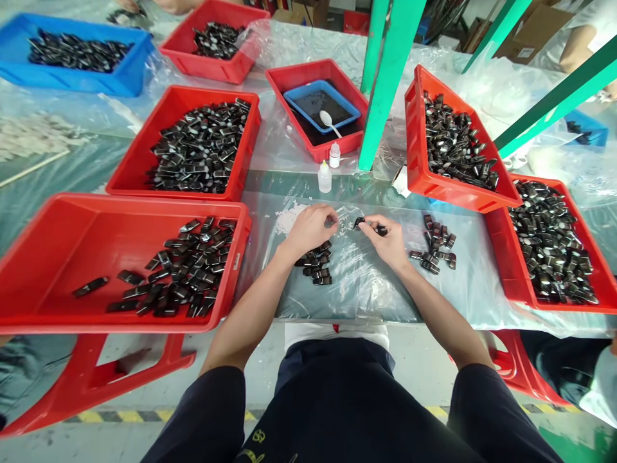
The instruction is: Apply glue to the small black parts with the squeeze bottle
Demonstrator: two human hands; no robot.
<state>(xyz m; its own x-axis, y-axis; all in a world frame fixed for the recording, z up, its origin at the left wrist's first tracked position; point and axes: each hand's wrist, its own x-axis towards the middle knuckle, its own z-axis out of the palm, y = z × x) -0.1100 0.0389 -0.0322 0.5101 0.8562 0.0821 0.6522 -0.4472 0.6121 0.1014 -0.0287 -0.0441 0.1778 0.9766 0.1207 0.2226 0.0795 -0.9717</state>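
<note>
Over the plastic-covered table, my left hand (312,226) has its thumb and fingertips pinched together; whatever they hold, if anything, is too small to make out. Just behind it lies a pile of tiny white pieces (288,218), with more scattered between my hands. A cluster of glossy black parts (315,265) rests below that hand, partly covered by it. My right hand (389,243) is closed on a small glossy black part (359,222) between thumb and finger. Another black part (381,230) shows at its fingers. Further right lies a loose group of black parts (436,244).
Red bins (120,212) of black parts stand left; others (417,138) stand right, one propped on another. Two small bottles (324,178) stand ahead, before a red bin (318,153) holding a blue tray (354,116) and white spoon (326,118). A green post (380,83) rises behind.
</note>
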